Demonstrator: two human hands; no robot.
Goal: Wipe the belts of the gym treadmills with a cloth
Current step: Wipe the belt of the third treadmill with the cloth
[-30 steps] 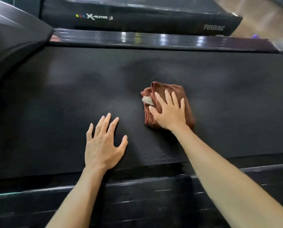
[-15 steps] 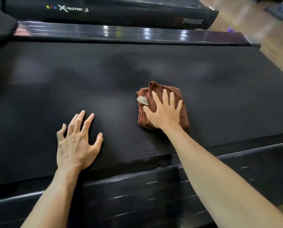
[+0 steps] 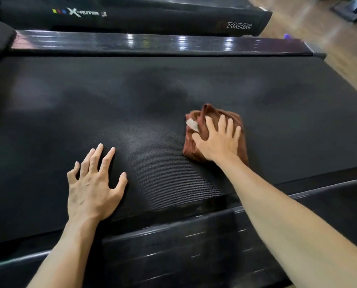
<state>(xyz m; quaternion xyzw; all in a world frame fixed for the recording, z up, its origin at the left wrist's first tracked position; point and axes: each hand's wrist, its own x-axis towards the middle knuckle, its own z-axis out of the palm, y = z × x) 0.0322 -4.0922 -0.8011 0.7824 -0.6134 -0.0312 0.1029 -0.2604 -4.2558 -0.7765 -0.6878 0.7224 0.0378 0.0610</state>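
A black textured treadmill belt [image 3: 152, 96] fills most of the view. On it, right of the middle, lies a folded brown cloth [image 3: 196, 142] with a small white tag. My right hand [image 3: 217, 140] lies flat on top of the cloth, fingers spread and nearly straight, pressing it onto the belt. My left hand [image 3: 93, 183] rests on the bare belt near its front edge, to the left of the cloth, fingers spread with the tips bearing on the surface. It holds nothing.
Glossy black side rails run along the far edge [image 3: 163, 43] and the near edge [image 3: 173, 242] of the belt. A second treadmill [image 3: 131, 15] marked "7000C" stands behind. Wooden floor [image 3: 339, 48] shows at the upper right.
The view has shifted sideways along the treadmill. My left hand has lifted its palm slightly, fingers now arched. My right hand stays pressed on the cloth at about the same spot.
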